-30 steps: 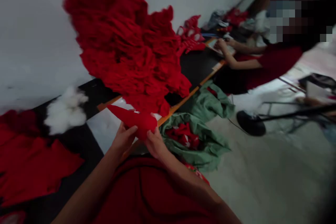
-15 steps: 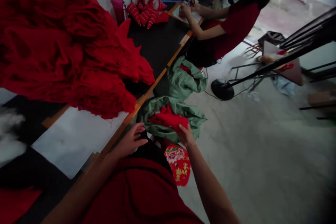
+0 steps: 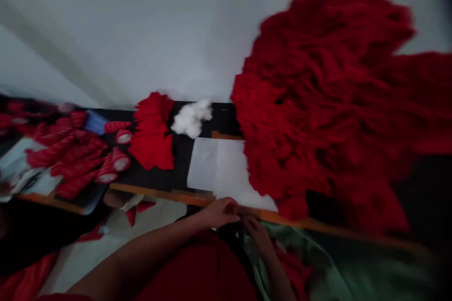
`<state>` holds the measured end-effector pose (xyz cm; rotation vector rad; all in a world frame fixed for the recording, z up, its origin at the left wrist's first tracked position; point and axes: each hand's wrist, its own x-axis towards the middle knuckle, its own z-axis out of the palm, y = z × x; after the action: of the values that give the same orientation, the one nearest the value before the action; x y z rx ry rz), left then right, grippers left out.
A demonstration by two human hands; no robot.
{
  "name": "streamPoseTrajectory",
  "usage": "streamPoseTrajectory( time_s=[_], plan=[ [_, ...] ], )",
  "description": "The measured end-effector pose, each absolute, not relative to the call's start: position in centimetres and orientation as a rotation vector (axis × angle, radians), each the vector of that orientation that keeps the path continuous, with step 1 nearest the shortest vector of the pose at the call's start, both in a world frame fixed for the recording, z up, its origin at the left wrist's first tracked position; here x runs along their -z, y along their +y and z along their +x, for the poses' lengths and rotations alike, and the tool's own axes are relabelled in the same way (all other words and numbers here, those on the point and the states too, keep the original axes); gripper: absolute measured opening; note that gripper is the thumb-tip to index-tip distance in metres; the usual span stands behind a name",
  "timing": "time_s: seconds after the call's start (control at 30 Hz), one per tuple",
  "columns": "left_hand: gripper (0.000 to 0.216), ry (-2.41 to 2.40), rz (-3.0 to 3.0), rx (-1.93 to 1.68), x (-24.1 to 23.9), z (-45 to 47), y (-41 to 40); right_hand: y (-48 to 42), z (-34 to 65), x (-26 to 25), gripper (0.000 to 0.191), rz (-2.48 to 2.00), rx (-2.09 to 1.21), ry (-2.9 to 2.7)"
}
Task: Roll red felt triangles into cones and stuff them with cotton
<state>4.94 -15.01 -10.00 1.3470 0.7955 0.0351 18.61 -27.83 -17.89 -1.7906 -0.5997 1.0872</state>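
My left hand (image 3: 221,212) is at the table's front edge, just before a white sheet (image 3: 222,164). Its fingers curve loosely with a gap to the thumb, and nothing shows between them. Close by on the right, my right hand (image 3: 259,237) hangs over a green sack (image 3: 314,249) at the table edge. Blur and shade hide whether its fingers hold anything. Red cloth (image 3: 291,265) shows in the sack's mouth. A large heap of red fabric pieces (image 3: 310,99) covers the table to the right of the sheet and overlaps it.
Left of the sheet lie white stuffing (image 3: 193,118) and a stack of red cloth pieces (image 3: 152,134). Farther left are several striped red stuffed pieces (image 3: 76,150) and a blue item (image 3: 95,122). A wall (image 3: 169,28) backs the black table (image 3: 151,179). A dark shape, partly seen, is at lower left.
The view has swung left toward the wall. My right hand was on a red cloth piece at the sack; that piece no longer shows in it. Both hands are now closer together.
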Motion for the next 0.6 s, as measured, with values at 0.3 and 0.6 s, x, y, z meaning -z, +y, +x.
streamPoseTrajectory(
  time_s=[0.3,0.6],
  plan=[
    [0.026,1.106,1.189,-0.424,8.4,-9.1,-9.4,-2.5,8.9,11.6,0.033,-1.756,-0.728,-1.488],
    [0.042,1.5,1.628,-0.634,10.6,-18.8,-4.5,-0.8,7.6,17.0,0.022,-2.115,-0.613,-1.299]
  ],
)
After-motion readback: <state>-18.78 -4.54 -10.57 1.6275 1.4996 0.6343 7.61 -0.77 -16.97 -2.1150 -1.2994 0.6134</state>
